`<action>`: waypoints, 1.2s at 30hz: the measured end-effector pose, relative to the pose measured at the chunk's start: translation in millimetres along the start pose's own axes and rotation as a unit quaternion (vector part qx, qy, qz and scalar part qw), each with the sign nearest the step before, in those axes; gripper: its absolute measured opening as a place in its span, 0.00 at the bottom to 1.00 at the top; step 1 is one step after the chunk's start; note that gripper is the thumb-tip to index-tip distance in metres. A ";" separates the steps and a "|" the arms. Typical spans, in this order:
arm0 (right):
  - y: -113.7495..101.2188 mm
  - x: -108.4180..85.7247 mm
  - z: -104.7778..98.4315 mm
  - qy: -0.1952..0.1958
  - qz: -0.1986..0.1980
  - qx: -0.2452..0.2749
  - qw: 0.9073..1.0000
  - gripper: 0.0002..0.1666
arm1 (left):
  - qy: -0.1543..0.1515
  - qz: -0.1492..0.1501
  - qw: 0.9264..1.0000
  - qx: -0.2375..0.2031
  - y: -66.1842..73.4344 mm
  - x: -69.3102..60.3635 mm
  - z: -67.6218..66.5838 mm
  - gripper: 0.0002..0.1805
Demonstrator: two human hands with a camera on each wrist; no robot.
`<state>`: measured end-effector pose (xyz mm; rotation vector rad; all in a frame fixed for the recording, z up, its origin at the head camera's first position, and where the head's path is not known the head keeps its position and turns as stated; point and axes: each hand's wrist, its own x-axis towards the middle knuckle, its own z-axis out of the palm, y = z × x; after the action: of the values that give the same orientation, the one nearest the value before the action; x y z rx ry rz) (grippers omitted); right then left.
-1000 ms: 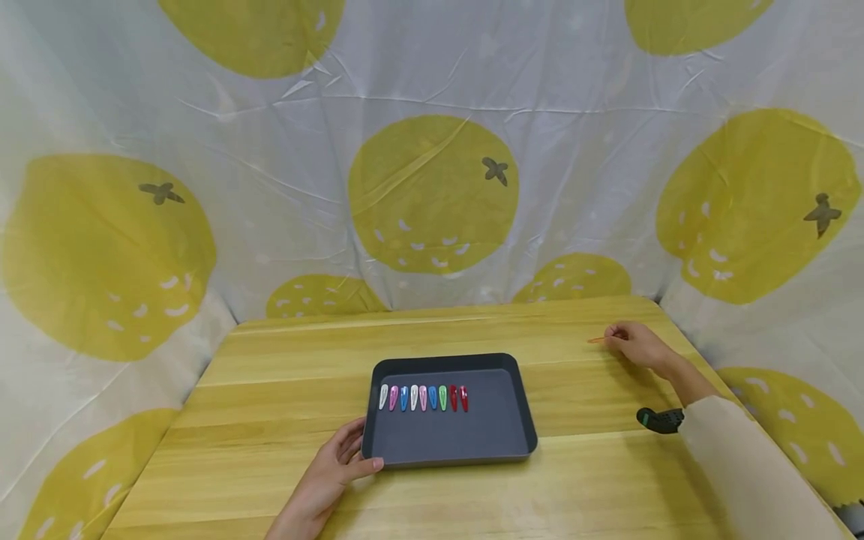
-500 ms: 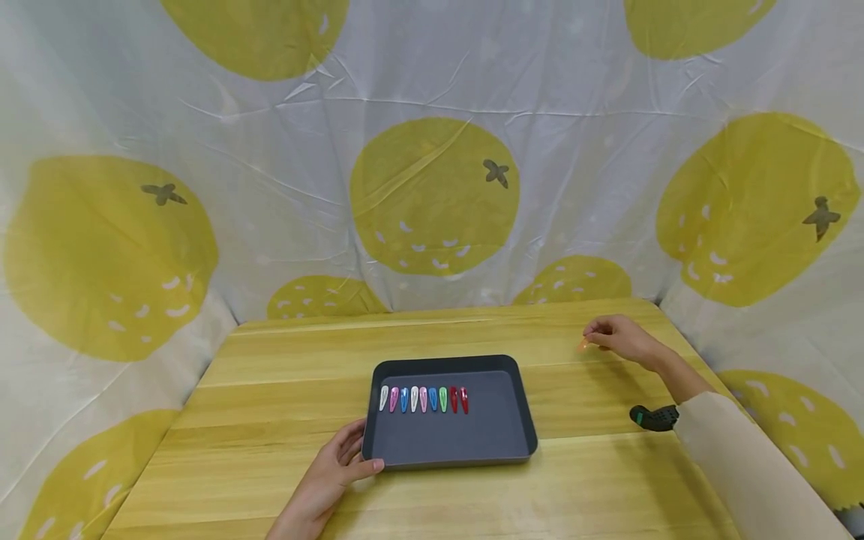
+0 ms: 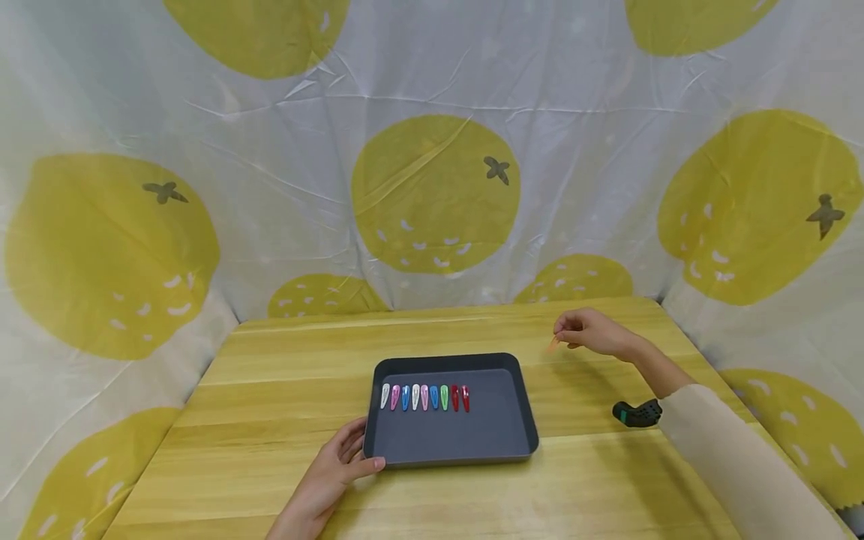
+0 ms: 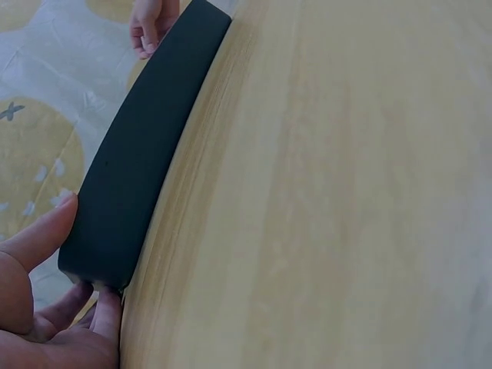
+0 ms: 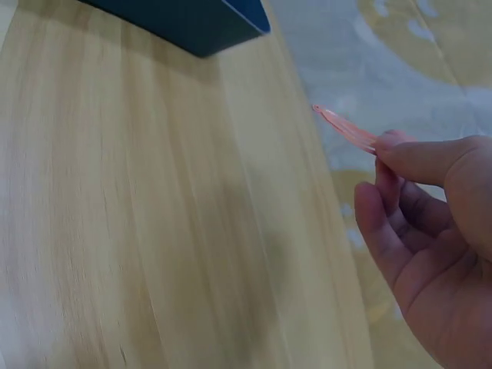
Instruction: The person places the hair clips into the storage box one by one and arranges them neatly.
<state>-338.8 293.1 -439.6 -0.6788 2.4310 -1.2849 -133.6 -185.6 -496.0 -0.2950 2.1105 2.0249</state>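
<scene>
My left hand [image 3: 328,474] grips the near left corner of a dark grey tray [image 3: 455,439], its thumb on the rim and its fingers around the side. Off to the right, my right hand [image 3: 595,332] pinches an orange hair clip [image 5: 347,131] between thumb and index finger, above the wooden table and apart from the tray. A row of several snap hair clips lies upright in the tray's left and middle part. From a white clip [image 3: 385,396] at the left, it runs through pink, blue and green ones to two red clips [image 3: 466,398].
The wooden table [image 3: 283,390] carries the tray at its middle. A black curved device [image 3: 637,413] with a green mark sits by the right sleeve [image 3: 729,457]. A white curtain [image 3: 580,150] printed with yellow fruit surrounds the table's back and sides.
My right hand has moved left toward the tray, carrying the orange hair clip, which now tilts downward. The left hand, the tray and the row of clips have stayed in place.
</scene>
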 end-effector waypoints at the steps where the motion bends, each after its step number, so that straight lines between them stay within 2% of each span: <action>1: -2.1 1.9 2.0 -0.003 -0.003 -0.001 1.000 0.09 | 0.001 -0.001 1.000 0.001 -0.1 0.1 0.2 0.49; 10: -21.3 15.3 20.6 -0.043 -0.026 -0.019 0.999 0.06 | 0.000 -0.001 1.000 -0.002 -1.0 -0.3 0.6 0.49; 19: -43.2 28.8 41.5 -0.097 -0.046 -0.043 0.993 0.06 | 0.002 -0.004 1.000 0.002 0.2 -0.4 0.0 0.49; 28: -65.4 47.8 65.6 -0.153 -0.071 -0.083 0.982 0.05 | 0.007 -0.012 1.000 0.010 0.4 2.4 -0.4 0.50; 32: -70.9 57.3 79.6 -0.188 -0.085 -0.102 0.973 0.04 | 0.006 -0.014 1.000 0.007 1.7 2.3 -0.9 0.50; 36: -73.5 66.6 92.5 -0.207 -0.091 -0.125 0.966 0.04 | 0.004 -0.015 1.000 0.006 4.4 0.7 -1.1 0.50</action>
<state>-331.6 157.9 -432.5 -1.1351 2.2332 -0.7921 -135.5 -186.5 -491.9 -0.3302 2.1086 1.9982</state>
